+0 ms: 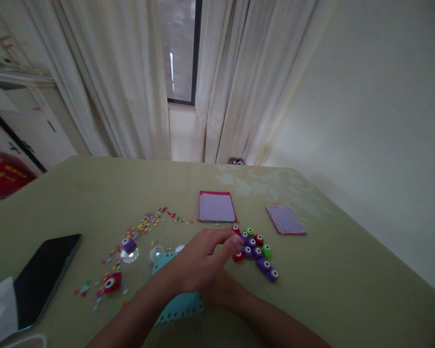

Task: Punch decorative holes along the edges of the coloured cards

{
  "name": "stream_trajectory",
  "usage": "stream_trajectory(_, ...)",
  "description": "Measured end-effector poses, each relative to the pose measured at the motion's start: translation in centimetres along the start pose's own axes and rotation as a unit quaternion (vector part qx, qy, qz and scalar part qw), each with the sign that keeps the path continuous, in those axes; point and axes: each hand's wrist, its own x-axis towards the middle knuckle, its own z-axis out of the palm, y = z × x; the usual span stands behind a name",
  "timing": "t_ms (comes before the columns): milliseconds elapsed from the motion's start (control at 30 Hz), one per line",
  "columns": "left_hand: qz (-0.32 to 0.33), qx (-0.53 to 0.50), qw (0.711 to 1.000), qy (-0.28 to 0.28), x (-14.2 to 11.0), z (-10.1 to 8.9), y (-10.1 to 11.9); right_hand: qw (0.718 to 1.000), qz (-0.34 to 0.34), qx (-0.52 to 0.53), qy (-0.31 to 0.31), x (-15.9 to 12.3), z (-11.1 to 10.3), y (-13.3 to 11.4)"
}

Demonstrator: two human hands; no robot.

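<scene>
Beads (257,252), purple, red and green, white-eyed, clustered close together

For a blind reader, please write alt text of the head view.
A person's left hand largely hides their right hand, beside a cluster of red, purple and green one-eyed pieces on a table. The left forearm partly covers a turquoise sheet.

Dim, soft light; edges stretched, right corners dark.
</scene>
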Motion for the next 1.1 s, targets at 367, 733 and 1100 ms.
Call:
stream_trajectory(367,-0.034,0.169,0.98,-0.094,-0.1,1.2,-1.4,0.952,-0.048,-0.301,-0.026,-0.8,1.6,-0.1)
stream_trajectory(733,-0.021,0.031,0.994,0.101,-1.6,-1.0,-1.4,0.996,-0.055,0.035,-0.065,0.1,-1.2,0.7)
stream_trajectory(1100,-0.113,0.155,0.981,0.015,-7.6,-2.4,-5.5,0.961,0.093,-0.037,-0.258,2.5,-7.9,1.1)
